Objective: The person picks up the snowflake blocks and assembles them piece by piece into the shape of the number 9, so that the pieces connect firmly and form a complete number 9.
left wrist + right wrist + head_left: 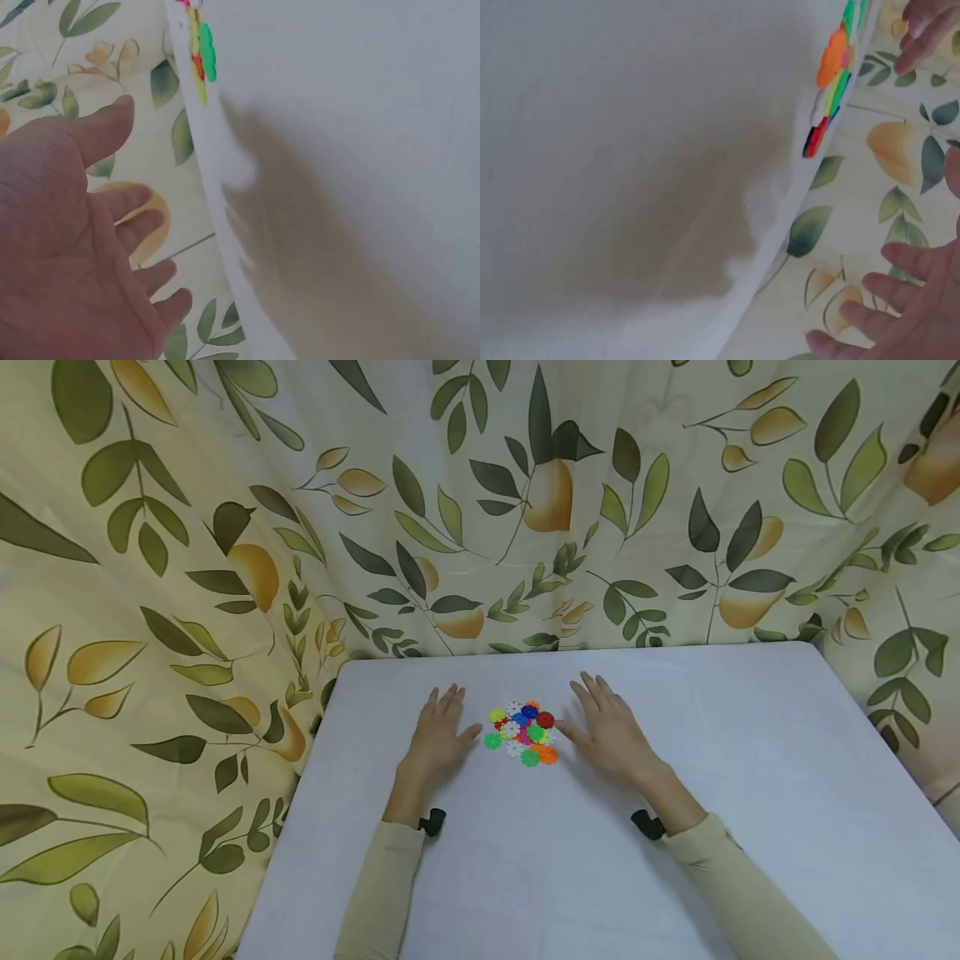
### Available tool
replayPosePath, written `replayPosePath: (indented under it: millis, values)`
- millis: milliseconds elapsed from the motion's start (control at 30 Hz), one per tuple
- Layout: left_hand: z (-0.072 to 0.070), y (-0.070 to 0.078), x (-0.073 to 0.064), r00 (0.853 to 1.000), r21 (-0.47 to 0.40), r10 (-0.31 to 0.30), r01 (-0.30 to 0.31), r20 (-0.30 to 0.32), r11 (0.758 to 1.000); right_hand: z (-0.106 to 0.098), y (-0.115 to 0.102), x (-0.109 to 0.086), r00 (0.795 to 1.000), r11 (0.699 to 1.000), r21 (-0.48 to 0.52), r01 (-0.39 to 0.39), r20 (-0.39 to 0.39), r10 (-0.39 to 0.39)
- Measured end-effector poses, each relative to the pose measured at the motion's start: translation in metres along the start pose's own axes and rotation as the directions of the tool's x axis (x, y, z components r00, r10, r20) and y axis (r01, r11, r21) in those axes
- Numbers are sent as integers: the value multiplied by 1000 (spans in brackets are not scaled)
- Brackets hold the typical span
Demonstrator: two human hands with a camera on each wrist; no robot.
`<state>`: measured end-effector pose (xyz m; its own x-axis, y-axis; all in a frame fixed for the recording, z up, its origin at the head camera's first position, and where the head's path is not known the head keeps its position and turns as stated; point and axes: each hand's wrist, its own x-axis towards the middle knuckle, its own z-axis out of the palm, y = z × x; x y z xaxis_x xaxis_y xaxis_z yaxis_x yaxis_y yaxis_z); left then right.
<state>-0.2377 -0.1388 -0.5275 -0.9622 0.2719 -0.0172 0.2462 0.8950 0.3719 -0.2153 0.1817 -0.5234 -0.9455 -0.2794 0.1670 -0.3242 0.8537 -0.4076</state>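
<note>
A small heap of colourful flat discs with notched edges (530, 732) lies on the white table (540, 843), in green, orange, red, blue, yellow and white. On its left my left hand (437, 735) is held with fingers extended and thumb toward the heap, touching none of the discs. My right hand (611, 731) mirrors it on the other side, its thumb close to a red disc (545, 720). In the left wrist view the left hand (82, 240) is above the table, its palm bare. The right wrist view has the right hand (907, 300) with spread fingers, holding nothing.
Behind and left of the table hangs a curtain (450, 510) printed with leaves and fruit. The table's far edge (577, 652) runs along it. Black wrist devices (432, 822) sit at both cuffs. Each hand casts a shadow on the white surface.
</note>
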Motion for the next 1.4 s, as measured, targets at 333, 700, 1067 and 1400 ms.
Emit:
replayPosePath:
  millis: [333,700,1067,1400]
  values:
    - [16,6,4,993,-58,114,-113,6,992,18,-19,14,996,997,69,36,83,-41]
    - [26,20,7,998,-79,55,-55,0,995,29,-31,26,979,998,45,42,198,-50]
    - [30,32,13,999,-170,3,3,37,985,28,-35,33,979,999,38,-29,203,21]
    - [30,26,15,997,-289,-50,66,65,955,26,-34,29,990,988,140,-67,135,48]
